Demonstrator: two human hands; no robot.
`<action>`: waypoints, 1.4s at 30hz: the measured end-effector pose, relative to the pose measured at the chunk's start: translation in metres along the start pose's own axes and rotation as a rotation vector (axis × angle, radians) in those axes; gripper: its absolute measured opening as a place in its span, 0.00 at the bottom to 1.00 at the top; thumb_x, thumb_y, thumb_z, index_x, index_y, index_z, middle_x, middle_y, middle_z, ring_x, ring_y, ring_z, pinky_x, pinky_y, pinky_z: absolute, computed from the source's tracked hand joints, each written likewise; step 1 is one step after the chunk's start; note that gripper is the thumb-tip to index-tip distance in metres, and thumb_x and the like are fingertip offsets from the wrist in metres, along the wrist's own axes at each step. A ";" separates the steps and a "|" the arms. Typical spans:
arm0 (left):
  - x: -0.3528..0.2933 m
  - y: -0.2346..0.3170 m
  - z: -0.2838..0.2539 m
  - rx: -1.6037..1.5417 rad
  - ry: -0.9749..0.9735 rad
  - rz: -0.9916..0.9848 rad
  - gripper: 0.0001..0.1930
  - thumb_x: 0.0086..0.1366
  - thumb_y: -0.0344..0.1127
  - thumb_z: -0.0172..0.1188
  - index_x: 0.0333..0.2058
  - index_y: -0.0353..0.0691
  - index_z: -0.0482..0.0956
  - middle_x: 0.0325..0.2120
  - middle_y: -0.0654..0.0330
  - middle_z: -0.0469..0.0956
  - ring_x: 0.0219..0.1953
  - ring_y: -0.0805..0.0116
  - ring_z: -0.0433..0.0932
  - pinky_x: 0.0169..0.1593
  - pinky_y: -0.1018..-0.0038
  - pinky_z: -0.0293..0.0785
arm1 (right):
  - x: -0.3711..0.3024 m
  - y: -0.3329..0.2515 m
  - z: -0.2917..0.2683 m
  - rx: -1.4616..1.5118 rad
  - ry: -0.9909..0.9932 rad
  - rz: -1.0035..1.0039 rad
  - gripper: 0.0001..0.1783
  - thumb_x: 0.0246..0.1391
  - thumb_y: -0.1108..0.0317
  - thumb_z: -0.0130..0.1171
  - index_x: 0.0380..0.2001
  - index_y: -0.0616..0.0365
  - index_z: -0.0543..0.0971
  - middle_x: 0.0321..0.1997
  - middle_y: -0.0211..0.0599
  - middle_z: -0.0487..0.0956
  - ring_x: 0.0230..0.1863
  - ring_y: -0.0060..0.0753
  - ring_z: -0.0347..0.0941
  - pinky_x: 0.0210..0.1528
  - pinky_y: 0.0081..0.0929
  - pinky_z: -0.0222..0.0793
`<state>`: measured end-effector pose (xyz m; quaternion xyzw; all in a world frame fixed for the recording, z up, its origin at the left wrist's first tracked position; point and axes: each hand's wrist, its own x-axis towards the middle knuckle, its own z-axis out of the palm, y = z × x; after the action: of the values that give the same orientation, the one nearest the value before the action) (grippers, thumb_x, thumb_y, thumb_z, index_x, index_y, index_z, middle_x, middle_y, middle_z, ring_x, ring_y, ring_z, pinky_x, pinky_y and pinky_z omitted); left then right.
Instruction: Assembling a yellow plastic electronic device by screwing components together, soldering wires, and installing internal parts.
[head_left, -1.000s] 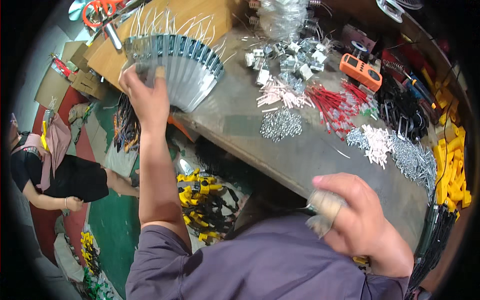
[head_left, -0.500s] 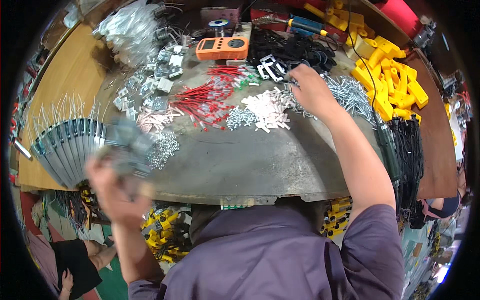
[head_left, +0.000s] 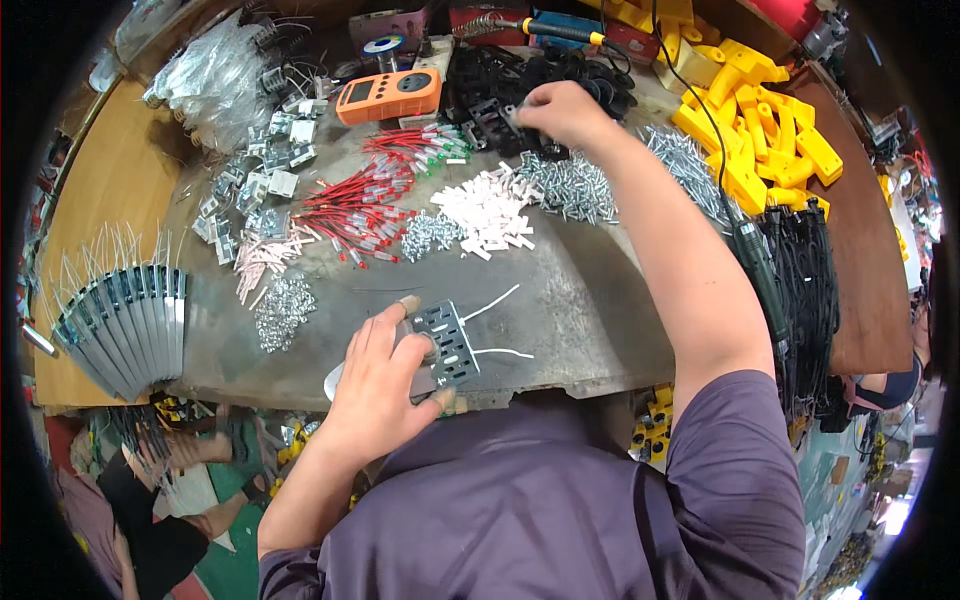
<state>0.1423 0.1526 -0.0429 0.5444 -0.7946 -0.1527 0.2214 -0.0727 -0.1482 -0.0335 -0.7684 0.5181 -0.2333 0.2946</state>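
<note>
My left hand (head_left: 378, 378) lies near the table's front edge, its fingers closed over a flat grey metal part. That part ends in a dark slotted bracket (head_left: 447, 345), and two white wires (head_left: 497, 303) stick out of it to the right. My right hand (head_left: 565, 112) reaches to the back of the table, thumb and fingertips pinched together at the edge of a heap of black parts (head_left: 600, 82). What the pinch holds, if anything, is too small to make out. Dark frame-like pieces (head_left: 490, 125) lie just left of those fingertips.
Screws (head_left: 570, 188), white sleeves (head_left: 488, 212), red-wired lamps (head_left: 360, 205) and nuts (head_left: 285, 312) lie in piles across the table. An orange meter (head_left: 390, 96) stands behind. Yellow housings (head_left: 760, 130) fill the right; similar metal strips (head_left: 125, 325) fan out at left.
My left hand has come from the left to the front middle, bringing the slotted metal part. My right hand has shifted from beside the screws to the black heap. The view has shifted slightly.
</note>
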 end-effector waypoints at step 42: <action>0.022 -0.003 0.005 -0.269 -0.012 -0.034 0.36 0.37 0.27 0.68 0.48 0.35 0.64 0.54 0.46 0.66 0.55 0.49 0.67 0.56 0.64 0.64 | -0.225 -0.022 0.013 0.288 -0.223 -0.533 0.39 0.32 0.65 0.70 0.50 0.62 0.65 0.52 0.48 0.71 0.52 0.50 0.68 0.56 0.40 0.63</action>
<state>0.1351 0.1312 -0.0442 0.5221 -0.7588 -0.2650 0.2852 -0.1288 0.0708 -0.0399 -0.8482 0.2247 -0.2877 0.3838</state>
